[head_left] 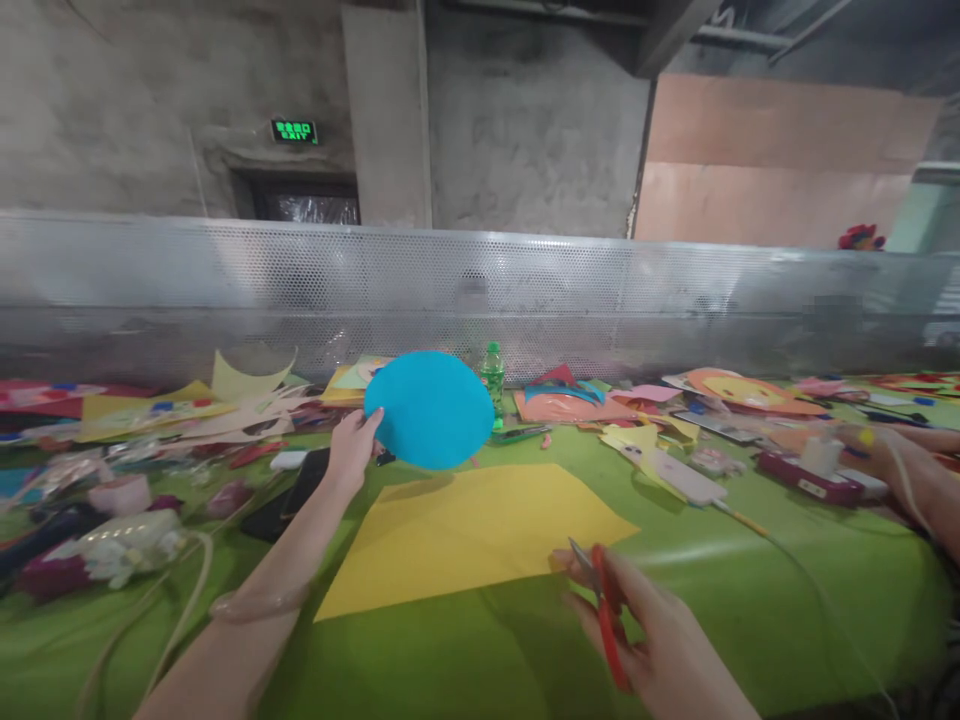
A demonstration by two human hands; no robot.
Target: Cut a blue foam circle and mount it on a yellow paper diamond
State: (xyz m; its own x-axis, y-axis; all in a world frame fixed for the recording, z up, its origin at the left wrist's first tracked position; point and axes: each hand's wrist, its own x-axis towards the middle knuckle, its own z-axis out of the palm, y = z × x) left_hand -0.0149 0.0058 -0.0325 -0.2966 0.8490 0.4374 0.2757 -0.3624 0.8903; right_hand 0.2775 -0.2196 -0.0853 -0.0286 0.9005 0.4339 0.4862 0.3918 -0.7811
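My left hand (pixel 351 447) is raised over the table and pinches the left edge of a round blue paper disc (pixel 431 410), held upright in the air. My right hand (pixel 652 640) is low at the front, fingers wrapped round red-handled scissors (pixel 604 610) whose blades point up and left. Between the hands a large yellow sheet (pixel 465 530) lies flat on the green table cover (pixel 465 650), just left of the scissors' tips.
A green bottle (pixel 493 380) stands behind the disc. Coloured paper scraps and cut-outs (pixel 570 400) litter the back of the table before a perforated metal barrier (pixel 480 290). Phones and cables lie at left (pixel 300 490) and right (pixel 682 480). Another person's arm (pixel 922 480) rests at far right.
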